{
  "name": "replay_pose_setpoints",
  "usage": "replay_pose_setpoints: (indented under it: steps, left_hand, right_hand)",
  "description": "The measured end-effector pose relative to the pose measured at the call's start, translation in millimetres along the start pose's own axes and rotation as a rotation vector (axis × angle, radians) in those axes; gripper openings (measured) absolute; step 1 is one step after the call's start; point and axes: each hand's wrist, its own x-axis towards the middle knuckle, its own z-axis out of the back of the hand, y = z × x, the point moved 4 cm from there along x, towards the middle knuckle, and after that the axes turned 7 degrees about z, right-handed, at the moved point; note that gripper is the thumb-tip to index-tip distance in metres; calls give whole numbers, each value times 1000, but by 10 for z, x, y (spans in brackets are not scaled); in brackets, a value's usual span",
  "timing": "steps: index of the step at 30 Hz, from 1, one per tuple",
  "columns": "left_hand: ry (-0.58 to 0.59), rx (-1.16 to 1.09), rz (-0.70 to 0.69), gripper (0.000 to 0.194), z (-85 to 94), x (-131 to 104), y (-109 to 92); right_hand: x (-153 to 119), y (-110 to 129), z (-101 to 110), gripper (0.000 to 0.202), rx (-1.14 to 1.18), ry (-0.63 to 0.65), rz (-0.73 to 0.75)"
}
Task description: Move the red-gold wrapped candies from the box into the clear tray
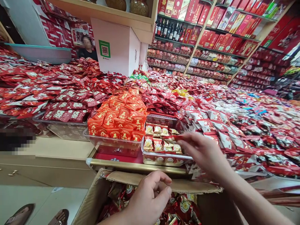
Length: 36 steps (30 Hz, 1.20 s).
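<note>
My right hand (201,153) pinches a small red-and-gold wrapped candy (172,138) over a clear plastic bin (161,158). Rows of similar gold-and-red candies (157,144) lie inside that bin. My left hand (152,197) hovers above an open cardboard box (87,200). Its fingers are loosely curled, with a gap between thumb and forefinger, and nothing shows in them. Loose red-and-gold candies (185,206) fill the box, partly hidden by my left hand. Left of the candy bin, orange-red packets (119,115) are heaped in another clear bin (112,147).
Dark red packets (70,106) are piled to the left, white-and-red packets (231,137) to the right. A brass-coloured counter edge (131,165) runs behind the box flap. A person (87,48) is at the back left; sandalled feet (22,214) stand at lower left.
</note>
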Motion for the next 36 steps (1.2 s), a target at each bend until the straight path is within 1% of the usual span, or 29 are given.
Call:
replay_pose_setpoints:
  steps: [2, 4, 6, 9, 15, 22, 28, 36]
  left_hand:
    - [5, 23, 11, 12, 0, 3, 14]
    - [6, 19, 13, 11, 5, 5, 20]
    - [-6, 48, -8, 11, 16, 1, 15]
    - [-38, 129, -63, 11, 37, -14, -14]
    - [-41, 247, -133, 12, 47, -17, -79]
    - [-10, 281, -146, 13, 46, -10, -112]
    - [-13, 305, -156, 13, 50, -17, -127]
    - [-17, 373, -181, 13, 40, -24, -146]
  right_hand:
    - [273, 18, -125, 14, -183, 102, 107]
    - [461, 27, -331, 15, -257, 241, 182]
    - [571, 36, -516, 16, -276, 345, 231]
    - [652, 46, -663, 16, -288, 398, 246]
    - [696, 25, -781, 13, -336, 482, 249]
    - [693, -69, -916, 12, -343, 564, 235]
    - [647, -54, -940, 15, -361, 594, 220]
    - [591, -80, -991, 24, -396, 695, 177]
